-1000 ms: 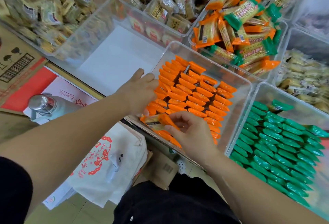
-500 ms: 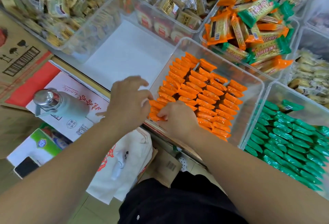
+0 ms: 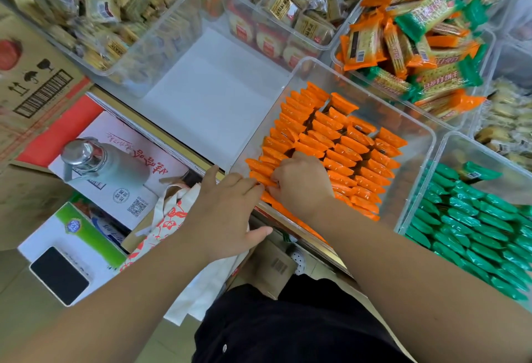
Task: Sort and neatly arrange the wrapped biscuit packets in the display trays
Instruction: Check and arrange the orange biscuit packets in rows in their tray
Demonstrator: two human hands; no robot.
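A clear tray point(image 3: 371, 94) holds orange biscuit packets point(image 3: 349, 143) standing on edge in neat rows. My right hand point(image 3: 300, 182) is inside the tray at its near left corner, with its fingers curled down onto the front packets of the left rows. My left hand point(image 3: 227, 212) straddles the tray's near wall. Its fingers reach over the wall and touch the end of those packets, while its thumb sticks out below the wall. The packets under both hands are hidden.
To the right stands a clear tray of green packets point(image 3: 475, 218). Behind are trays of mixed orange and green packets point(image 3: 417, 45) and beige packets point(image 3: 288, 2). At the left lie a metal-capped flask point(image 3: 95, 161), a cardboard box point(image 3: 34, 80), a phone point(image 3: 59, 274) and a printed cloth bag point(image 3: 172, 218).
One second ago my right hand held a loose orange packet at the tray's near edge. That packet now stands in the row, and both hands have closed in on the near left corner.
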